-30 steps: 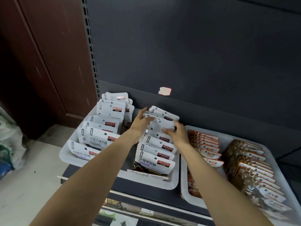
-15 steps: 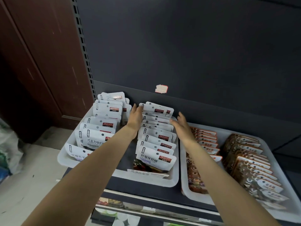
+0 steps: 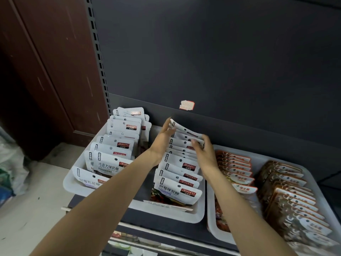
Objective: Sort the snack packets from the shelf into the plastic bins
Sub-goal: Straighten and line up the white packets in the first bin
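Note:
A white plastic bin (image 3: 200,213) on the dark shelf holds two rows of white snack packets. My hands flank the back of the right row (image 3: 178,175). My left hand (image 3: 162,140) presses its straight fingers against the left edge of the rearmost white packet (image 3: 181,129). That packet is tilted and bowed. My right hand (image 3: 203,153) curls its fingers over the packet's right edge. The left row of white packets (image 3: 114,145) stands untouched.
A second white bin (image 3: 210,209) to the right holds a row of orange packets (image 3: 234,167) and a row of brown packets (image 3: 287,191). The dark shelf back panel (image 3: 221,71) rises right behind the bins. A brown door and pale floor lie to the left.
Half a second ago both hands lay open beside the right row. They have since closed in on the rearmost packet, which now stands bowed between them.

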Demonstrator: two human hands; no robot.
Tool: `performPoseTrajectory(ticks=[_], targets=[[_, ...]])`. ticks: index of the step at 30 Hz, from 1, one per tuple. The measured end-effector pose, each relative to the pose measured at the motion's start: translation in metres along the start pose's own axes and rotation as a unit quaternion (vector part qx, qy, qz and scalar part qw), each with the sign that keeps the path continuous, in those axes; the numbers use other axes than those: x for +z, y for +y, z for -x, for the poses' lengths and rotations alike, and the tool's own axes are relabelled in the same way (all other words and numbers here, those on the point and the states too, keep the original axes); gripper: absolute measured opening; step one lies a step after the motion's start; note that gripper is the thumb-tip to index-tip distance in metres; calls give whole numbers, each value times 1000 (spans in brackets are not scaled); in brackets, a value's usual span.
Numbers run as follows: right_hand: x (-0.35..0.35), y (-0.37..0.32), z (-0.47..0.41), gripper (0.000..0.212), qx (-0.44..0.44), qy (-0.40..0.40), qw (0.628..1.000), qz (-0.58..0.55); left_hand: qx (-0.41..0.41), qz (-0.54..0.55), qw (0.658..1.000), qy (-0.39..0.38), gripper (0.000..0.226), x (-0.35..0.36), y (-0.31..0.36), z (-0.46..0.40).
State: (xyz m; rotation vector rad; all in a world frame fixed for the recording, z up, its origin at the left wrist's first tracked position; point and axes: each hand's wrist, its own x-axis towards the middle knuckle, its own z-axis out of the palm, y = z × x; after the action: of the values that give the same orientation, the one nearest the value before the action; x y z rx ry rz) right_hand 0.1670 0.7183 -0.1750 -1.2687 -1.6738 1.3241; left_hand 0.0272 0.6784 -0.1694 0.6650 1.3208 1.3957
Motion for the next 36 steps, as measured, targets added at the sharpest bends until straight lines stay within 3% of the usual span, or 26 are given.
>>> performPoseTrajectory(ticks=[4,7,10,12,17,25,28,31,36], targets=[[3,4,9,52,49,-36,997,37,-14,32,999,26,51,3,-2,12],[-2,-11,7,64,97,-57,993,35,-62,127,989,54,51,-3,0,12],[-5,-14,15,66,118,-75,990,20,-77,5,997,17,42,-6,0,20],[-1,-6,26,69,128,-70,989,-15,-75,-13,997,-9,37,-7,-6,26],[1,8,45,63,151,-56,981,-109,-103,-36,994,4,68,-17,-24,36],[3,0,44,58,90,-43,985,-138,-30,-27,999,2,58,-9,-17,40],[6,-6,47,64,76,-58,990,-101,-40,-58,997,8,62,-8,-11,43],[2,-15,35,70,90,-26,993,-68,-62,-13,997,33,61,-9,-3,33],[-5,-18,12,60,109,-54,992,17,-57,-50,997,19,56,-2,8,19]])
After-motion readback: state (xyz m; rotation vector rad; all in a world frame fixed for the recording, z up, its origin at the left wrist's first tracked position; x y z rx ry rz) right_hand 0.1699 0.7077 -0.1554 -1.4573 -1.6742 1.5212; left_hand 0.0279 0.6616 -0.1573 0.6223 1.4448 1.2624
